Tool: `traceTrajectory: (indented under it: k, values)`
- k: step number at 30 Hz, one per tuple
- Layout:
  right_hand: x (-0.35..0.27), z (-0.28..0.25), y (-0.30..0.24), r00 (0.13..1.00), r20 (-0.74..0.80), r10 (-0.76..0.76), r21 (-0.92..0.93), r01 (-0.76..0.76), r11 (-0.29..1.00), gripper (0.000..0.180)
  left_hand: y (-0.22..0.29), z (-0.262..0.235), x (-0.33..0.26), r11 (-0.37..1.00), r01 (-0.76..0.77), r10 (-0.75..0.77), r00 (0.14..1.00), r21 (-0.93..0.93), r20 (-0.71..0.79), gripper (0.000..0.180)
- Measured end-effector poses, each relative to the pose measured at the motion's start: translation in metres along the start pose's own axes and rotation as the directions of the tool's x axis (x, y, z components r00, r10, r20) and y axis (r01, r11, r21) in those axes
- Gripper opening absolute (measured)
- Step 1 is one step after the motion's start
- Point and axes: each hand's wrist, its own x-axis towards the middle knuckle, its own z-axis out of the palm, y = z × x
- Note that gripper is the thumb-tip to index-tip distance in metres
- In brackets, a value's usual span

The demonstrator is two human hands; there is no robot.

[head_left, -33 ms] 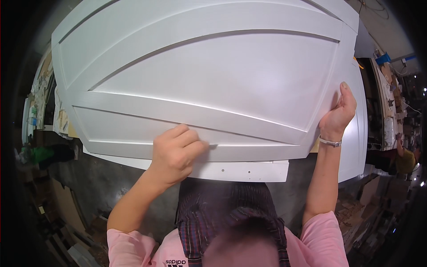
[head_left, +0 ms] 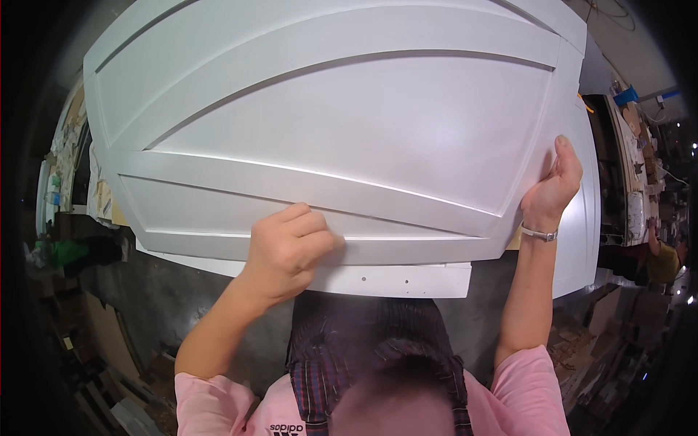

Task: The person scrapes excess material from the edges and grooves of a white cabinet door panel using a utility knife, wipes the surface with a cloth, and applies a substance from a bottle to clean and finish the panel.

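Observation:
A large white door panel (head_left: 349, 116) with raised rails and a curved strip lies before me. My left hand (head_left: 291, 243) is closed at its lower rail (head_left: 407, 251), knuckles up and fingers curled together. What the fingers pinch is blurred and too small to make out. On the panel's right side rests my right hand (head_left: 554, 185), its edge against the frame and its fingers stretched upward, holding nothing. A wristwatch (head_left: 539, 234) circles that wrist. Below the near rail, a white board (head_left: 385, 282) with several small holes sticks out.
Another white panel (head_left: 579, 247) lies under the right side. Cluttered workbenches (head_left: 632, 167) stand to the right and left. Boards (head_left: 116, 334) lean at the lower left, over a grey floor (head_left: 196, 291). Two people (head_left: 665, 258) are at the far sides.
A thin dark tip beside my left fingertips showed earlier and is now blurred out of sight. My left hand has shifted very slightly right; my right hand stays in place.

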Motion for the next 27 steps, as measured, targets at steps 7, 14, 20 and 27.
traceTrajectory:
  k: [7, 14, 20, 27]
  values:
    - [-0.009, 0.008, -0.011, 0.997, -0.038, -0.066, -0.013, 0.065, 0.998, 0.031, 0.009, 0.004, -0.002, 0.992, 0.012, -0.009, 1.000, 0.125, -0.026, 0.026]
    - [-0.012, 0.006, -0.018, 0.994, -0.006, -0.109, 0.024, 0.109, 0.994, 0.030, 0.019, 0.006, 0.003, 0.973, -0.012, 0.034, 0.995, 0.229, -0.094, 0.028]
    - [-0.011, 0.004, -0.014, 0.994, 0.008, -0.113, 0.016, 0.113, 0.994, 0.028, 0.016, 0.010, 0.004, 0.975, 0.017, 0.010, 0.992, 0.221, -0.124, 0.028]
    - [-0.009, 0.001, -0.012, 0.993, 0.026, -0.111, 0.021, 0.111, 0.994, 0.029, 0.024, 0.019, 0.006, 0.982, 0.002, 0.017, 0.995, 0.188, -0.096, 0.021]
